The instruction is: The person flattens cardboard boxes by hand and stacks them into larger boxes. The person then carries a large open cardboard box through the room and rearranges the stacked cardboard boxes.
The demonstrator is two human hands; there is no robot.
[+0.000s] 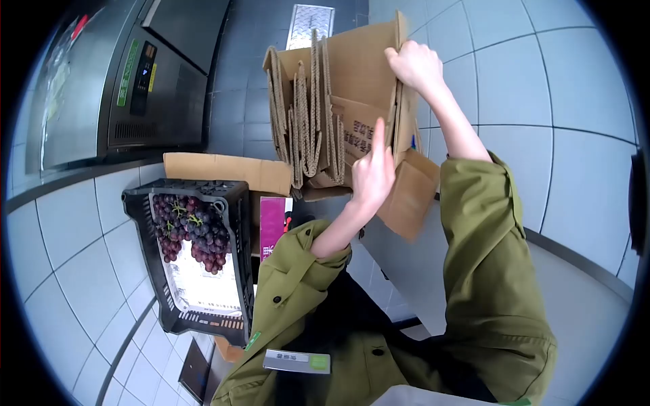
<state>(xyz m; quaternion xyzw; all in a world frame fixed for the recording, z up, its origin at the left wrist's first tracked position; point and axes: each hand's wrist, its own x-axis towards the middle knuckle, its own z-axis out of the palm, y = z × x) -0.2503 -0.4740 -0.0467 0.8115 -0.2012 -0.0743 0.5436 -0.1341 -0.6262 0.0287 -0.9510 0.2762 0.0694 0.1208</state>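
A cardboard box (362, 51) stands upright at the top middle, packed with folded cardboard sheets (315, 115). My right hand (414, 65) is closed over the top of the cardboard at the box's right side. Lower down, my left hand (374, 177) is at the box's near side, its index finger stretched out along the printed brown cardboard and the other fingers partly curled; no held object shows in it. A loose brown flap (409, 195) hangs below the box at the right.
A black crate (242, 271) with dark grapes (203, 233) sits at the left, beside a purple printed box (273, 220). A steel appliance (162, 88) stands at the upper left. Tiled wall (511, 88) lies to the right, and a metal plate (311, 21) is beyond the box.
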